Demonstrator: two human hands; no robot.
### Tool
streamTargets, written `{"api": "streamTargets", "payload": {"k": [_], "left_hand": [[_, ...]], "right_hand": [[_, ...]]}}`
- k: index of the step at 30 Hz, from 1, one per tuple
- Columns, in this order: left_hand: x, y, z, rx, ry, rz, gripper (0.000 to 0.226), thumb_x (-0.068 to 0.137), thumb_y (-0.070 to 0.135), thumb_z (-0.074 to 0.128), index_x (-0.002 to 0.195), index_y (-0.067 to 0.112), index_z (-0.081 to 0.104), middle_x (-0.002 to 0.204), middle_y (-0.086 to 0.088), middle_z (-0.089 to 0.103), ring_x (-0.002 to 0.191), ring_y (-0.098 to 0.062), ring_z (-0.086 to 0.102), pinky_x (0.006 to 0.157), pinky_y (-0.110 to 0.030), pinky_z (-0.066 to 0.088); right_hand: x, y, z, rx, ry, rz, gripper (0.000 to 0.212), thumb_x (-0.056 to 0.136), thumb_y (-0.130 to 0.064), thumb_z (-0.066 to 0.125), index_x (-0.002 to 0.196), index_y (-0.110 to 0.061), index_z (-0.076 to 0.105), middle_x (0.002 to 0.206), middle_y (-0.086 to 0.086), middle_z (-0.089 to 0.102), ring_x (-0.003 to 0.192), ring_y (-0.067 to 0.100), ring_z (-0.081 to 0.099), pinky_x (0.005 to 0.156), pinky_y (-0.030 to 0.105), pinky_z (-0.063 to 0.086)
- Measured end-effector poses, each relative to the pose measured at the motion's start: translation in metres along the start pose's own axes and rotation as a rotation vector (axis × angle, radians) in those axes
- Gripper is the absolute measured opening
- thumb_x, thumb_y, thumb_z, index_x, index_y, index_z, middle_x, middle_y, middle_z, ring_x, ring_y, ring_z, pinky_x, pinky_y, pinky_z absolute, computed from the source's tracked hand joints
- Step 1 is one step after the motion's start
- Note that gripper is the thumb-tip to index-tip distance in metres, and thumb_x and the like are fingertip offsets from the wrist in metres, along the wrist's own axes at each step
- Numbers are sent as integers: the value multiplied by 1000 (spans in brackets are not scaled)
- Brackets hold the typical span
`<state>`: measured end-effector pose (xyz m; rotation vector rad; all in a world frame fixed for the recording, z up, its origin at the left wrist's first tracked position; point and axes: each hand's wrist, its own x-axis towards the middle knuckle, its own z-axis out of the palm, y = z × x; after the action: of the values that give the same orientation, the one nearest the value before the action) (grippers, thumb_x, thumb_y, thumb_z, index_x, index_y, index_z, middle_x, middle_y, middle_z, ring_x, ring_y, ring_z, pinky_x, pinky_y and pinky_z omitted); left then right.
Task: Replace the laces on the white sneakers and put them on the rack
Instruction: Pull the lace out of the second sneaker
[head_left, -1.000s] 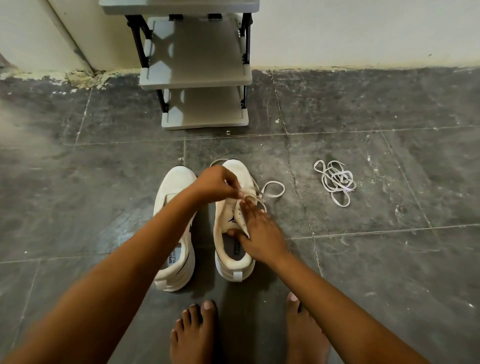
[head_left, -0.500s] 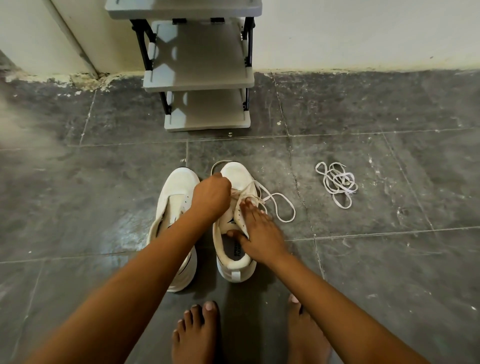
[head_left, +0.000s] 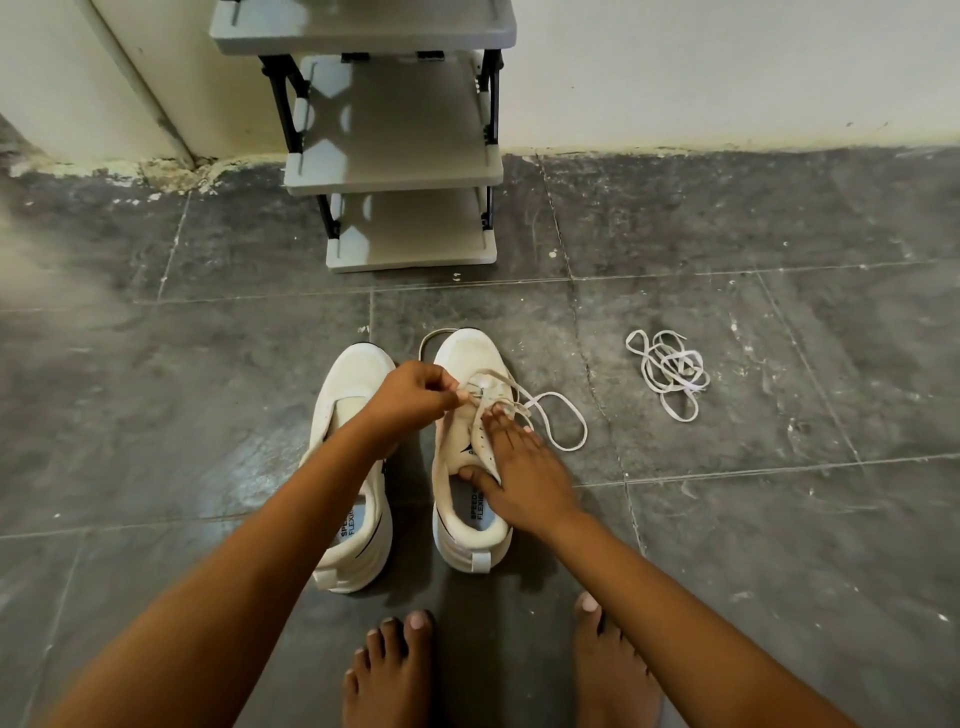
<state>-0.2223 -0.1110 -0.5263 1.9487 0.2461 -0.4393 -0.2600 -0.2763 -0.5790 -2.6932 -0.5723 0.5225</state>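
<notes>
Two white sneakers stand side by side on the dark floor, toes toward the wall. The left sneaker has no lace. On the right sneaker, a cream lace runs through the front eyelets and loops out onto the floor at its right. My left hand pinches this lace above the front eyelets. My right hand lies over the sneaker's tongue, fingers straight on the eyelet row and thumb at the collar. A grey shoe rack stands against the wall beyond the sneakers.
A loose bundle of white lace lies on the floor to the right of the sneakers. My bare feet are just behind the shoes. A pale wall runs along the far edge of the tiles.
My left hand has drawn the lace up and to the left; the loop on the floor at the right has lengthened. My right hand has stayed on the tongue.
</notes>
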Motion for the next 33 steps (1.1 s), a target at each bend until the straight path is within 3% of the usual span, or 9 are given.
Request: {"api": "streamTargets", "payload": {"k": [5, 8, 10, 13, 18, 20, 24, 29, 33], "left_hand": [[2, -5, 7, 41, 86, 1, 6, 86, 16, 67, 84, 10, 66, 92, -12, 68, 90, -24, 64, 86, -36, 51], [12, -7, 6, 245, 231, 59, 13, 84, 18, 70, 94, 9, 68, 97, -7, 67, 90, -21, 62, 83, -32, 48], [18, -8, 4, 491, 131, 95, 24, 80, 22, 73, 102, 13, 68, 109, -8, 63, 95, -22, 62, 82, -29, 46], [18, -3, 7, 786, 43, 110, 26, 81, 25, 70, 106, 14, 69, 112, -9, 56, 98, -23, 57, 77, -26, 41], [18, 6, 19, 1007, 141, 115, 21, 88, 5, 52, 105, 5, 66, 114, -15, 54, 92, -30, 61, 73, -31, 46], [20, 5, 21, 954, 149, 132, 19, 89, 9, 54, 101, 5, 68, 109, -13, 59, 89, -29, 62, 71, -31, 46], [16, 18, 21, 430, 150, 165, 17, 86, 23, 67, 89, 7, 71, 85, -4, 66, 80, -16, 59, 73, -27, 44], [13, 20, -4, -10, 454, 55, 6, 90, 19, 62, 94, 15, 62, 95, -8, 67, 78, -18, 64, 82, -40, 56], [4, 16, -15, 118, 526, 49, 36, 89, 19, 63, 123, 14, 56, 119, -7, 62, 104, -22, 61, 93, -40, 50]], "right_hand": [[4, -3, 4, 4, -6, -1, 78, 93, -59, 26, 151, -11, 2, 159, 5, 2, 147, 15, 2, 116, 28, 0], [5, -4, 5, 25, 2, 3, 88, 79, -61, 17, 151, -12, 4, 159, 4, 2, 147, 15, 2, 116, 27, 0], [4, -4, 6, 33, 10, -1, 88, 80, -64, 15, 151, -13, 6, 159, 4, 5, 146, 15, 4, 116, 27, 1], [5, -2, 6, 44, 16, 9, 77, 92, -57, 34, 151, -14, 9, 158, 5, 11, 146, 17, 9, 117, 31, 6], [5, -4, 5, 60, 29, 16, 77, 93, -55, 40, 151, -14, 9, 158, 5, 11, 146, 17, 9, 117, 31, 6], [5, -6, 5, 56, 20, 10, 77, 94, -53, 40, 151, -14, 7, 159, 4, 7, 146, 16, 6, 117, 29, 3], [4, -6, 2, 30, 6, -17, 74, 96, -49, 37, 151, -12, 5, 159, 6, 3, 146, 18, 4, 116, 28, 3], [3, -3, 3, 87, 16, -2, 78, 94, -52, 41, 151, -14, 3, 159, 2, -1, 146, 15, 2, 116, 27, 2], [3, -2, -1, 220, -21, 12, 81, 91, -51, 48, 151, -15, 8, 159, 2, 4, 146, 17, 9, 116, 33, 14]]}}
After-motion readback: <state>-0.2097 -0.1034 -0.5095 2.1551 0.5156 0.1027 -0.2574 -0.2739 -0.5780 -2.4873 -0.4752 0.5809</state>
